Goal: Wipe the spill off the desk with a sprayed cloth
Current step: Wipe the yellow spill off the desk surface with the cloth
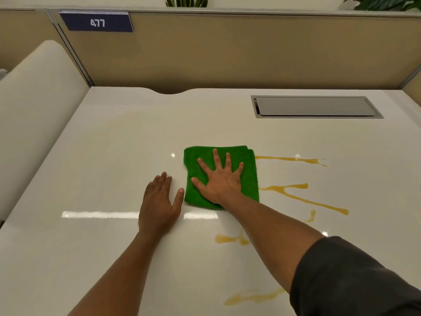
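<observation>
The right hand (222, 180) lay flat on a folded green cloth (248, 176), its fingers (216, 157) spread wide apart and pressing the cloth down onto the white counter (114, 144). The cloth sat near the middle of the counter, its right edge touching the ends of the yellow spill (303, 197). That spill ran in several thin streaks to the right of the cloth, with more smears nearer the person, partly hidden under the right forearm. The left hand (159, 201) rested palm down on the bare counter just beside the cloth, fingers held together and the thumb angled out, its tip almost at the cloth's left edge. A closed metal hatch (315, 106) was set into the counter farther back on the right. A tan partition (227, 53) stood behind, carrying a blue sign (98, 22) reading 477.
</observation>
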A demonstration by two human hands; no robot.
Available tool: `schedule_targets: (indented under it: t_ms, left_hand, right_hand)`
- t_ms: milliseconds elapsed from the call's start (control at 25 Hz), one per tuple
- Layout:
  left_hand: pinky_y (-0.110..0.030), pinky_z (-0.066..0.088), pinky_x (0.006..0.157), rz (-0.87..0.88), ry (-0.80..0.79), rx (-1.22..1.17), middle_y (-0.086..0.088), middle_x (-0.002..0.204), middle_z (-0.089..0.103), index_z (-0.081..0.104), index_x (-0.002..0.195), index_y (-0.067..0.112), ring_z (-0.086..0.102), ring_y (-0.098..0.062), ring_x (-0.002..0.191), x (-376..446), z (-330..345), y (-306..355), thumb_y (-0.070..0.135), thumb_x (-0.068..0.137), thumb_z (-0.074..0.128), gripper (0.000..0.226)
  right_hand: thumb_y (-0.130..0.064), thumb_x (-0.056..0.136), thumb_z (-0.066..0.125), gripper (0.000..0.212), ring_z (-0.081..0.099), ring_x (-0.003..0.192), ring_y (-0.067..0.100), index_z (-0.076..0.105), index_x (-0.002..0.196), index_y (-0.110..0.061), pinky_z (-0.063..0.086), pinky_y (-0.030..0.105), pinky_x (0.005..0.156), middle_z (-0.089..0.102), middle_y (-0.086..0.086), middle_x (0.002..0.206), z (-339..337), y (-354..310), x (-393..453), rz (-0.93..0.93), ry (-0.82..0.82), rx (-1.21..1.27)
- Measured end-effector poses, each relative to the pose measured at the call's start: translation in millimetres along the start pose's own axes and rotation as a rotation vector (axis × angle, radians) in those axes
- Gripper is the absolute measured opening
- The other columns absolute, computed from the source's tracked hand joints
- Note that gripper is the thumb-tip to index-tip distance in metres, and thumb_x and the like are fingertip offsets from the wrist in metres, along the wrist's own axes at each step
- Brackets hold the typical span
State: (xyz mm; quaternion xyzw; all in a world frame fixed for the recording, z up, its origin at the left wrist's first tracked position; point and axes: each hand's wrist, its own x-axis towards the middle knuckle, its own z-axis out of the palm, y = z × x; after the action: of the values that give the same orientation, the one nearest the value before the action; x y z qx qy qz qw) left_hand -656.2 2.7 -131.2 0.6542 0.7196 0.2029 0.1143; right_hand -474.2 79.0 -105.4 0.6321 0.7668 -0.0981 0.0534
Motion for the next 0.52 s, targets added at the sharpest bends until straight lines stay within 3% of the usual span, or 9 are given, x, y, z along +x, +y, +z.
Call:
schedule_targets:
  t_ms: [120, 280, 520]
  left_hand:
    - [-0.037, 0.014, 0.122, 0.008, -0.013, 0.093, -0.003, 0.16, 0.03, 0.037, 0.15, 0.014, 0.023, -0.018, 0.149, 1, 1, 0, 0.064, 0.092, 0.02, 0.079]
    - [-0.038, 0.009, 0.123, 0.01, -0.076, 0.22, 0.004, 0.165, 0.013, 0.02, 0.156, 0.023, 0.01, -0.015, 0.152, 4, 5, -2, 0.069, 0.092, 0.012, 0.08]
    - [-0.039, 0.008, 0.123, 0.009, -0.112, 0.292, 0.005, 0.166, 0.006, 0.015, 0.157, 0.024, 0.005, -0.014, 0.152, 5, 8, -2, 0.07, 0.092, 0.01, 0.08]
  right_hand:
    - [-0.081, 0.081, 0.003, 0.074, -0.013, 0.148, 0.04, -0.004, 0.148, -0.051, -0.008, 0.076, 0.106, -0.014, 0.002, 0.164, 2, 10, 7, -0.031, 0.023, -0.027]
    - [-0.086, 0.076, -0.001, 0.08, -0.013, 0.148, 0.037, -0.004, 0.148, -0.052, -0.01, 0.075, 0.106, -0.013, -0.001, 0.164, 0, 38, 17, -0.029, 0.021, -0.02]
    - [-0.089, 0.073, -0.003, 0.083, -0.009, 0.15, 0.033, -0.004, 0.148, -0.052, -0.005, 0.073, 0.109, -0.01, -0.004, 0.164, -6, 127, 15, 0.057, 0.017, -0.023]
